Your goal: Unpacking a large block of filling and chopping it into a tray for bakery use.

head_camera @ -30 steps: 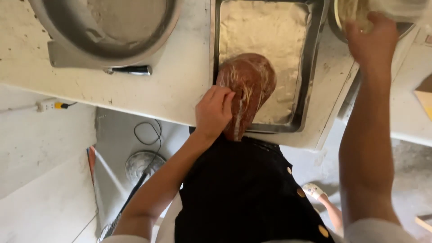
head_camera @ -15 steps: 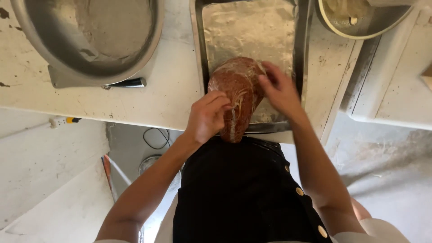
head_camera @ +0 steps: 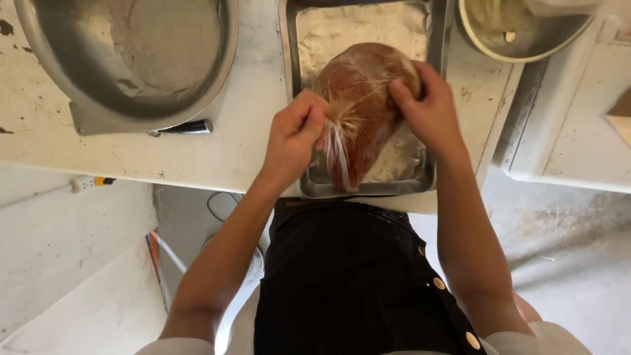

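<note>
1. The bag [head_camera: 360, 105], clear plastic around a reddish-brown lump, rests in the tray [head_camera: 439, 85], its gathered neck pointing toward the person.
2. The left hand [head_camera: 292, 141] is closed in a narrow pinch on the bunched plastic at the neck, which appears to keep the film drawn tight over the contents.
3. The right hand [head_camera: 427, 108] is wrapped over the far right side of the bag, fingers pressing the surface, apparently to steady the lump against the pull from the neck.
4. The tray is rectangular metal and sits on the counter [head_camera: 197, 158] at its near edge; its floor carries a pale, floury layer.
5. The large bowl [head_camera: 131, 59], left of the tray, is metal; a dull residue coats its inside.
6. The small bowl [head_camera: 519, 33], upper right, holds a pale mass, cut off by the frame.
</note>
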